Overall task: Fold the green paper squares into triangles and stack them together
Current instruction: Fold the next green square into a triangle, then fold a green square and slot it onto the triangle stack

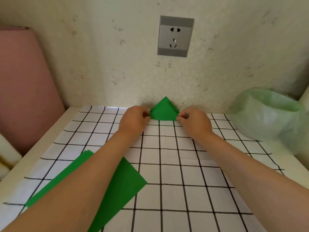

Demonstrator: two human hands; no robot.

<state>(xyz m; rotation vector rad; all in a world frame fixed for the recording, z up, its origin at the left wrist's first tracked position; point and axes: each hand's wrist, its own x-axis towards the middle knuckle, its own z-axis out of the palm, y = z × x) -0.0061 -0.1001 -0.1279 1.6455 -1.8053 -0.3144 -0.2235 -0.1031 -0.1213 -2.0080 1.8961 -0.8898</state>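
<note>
While both hands reach to its far side, table [41, 143]: covered by a checked cloth [175, 181], butting against the wall [100, 64].
Paper squares [123, 186]: unfolded green sheets in a loose pile near the front left, partly under the left forearm [93, 164], well apart from the fold in hand.
Left hand [133, 121]: fingers curled, pinching the triangle's left corner.
Right hand [195, 122]: likewise curled, pinching the right corner.
Triangle [164, 111]: folded green paper at the cloth's far edge, long side towards the person, tip touching or just short of the wall. Two layers show at the tip, slightly offset; one sheet or several, I cannot tell.
Step in hand: probably squaring up the fold or the stack.
Doing it well: likely best to nudge both corners until the slanted edges meet, keep the long side flat on the cloth, then press down along the crease. The wall could buckle the tip if crowded.
</note>
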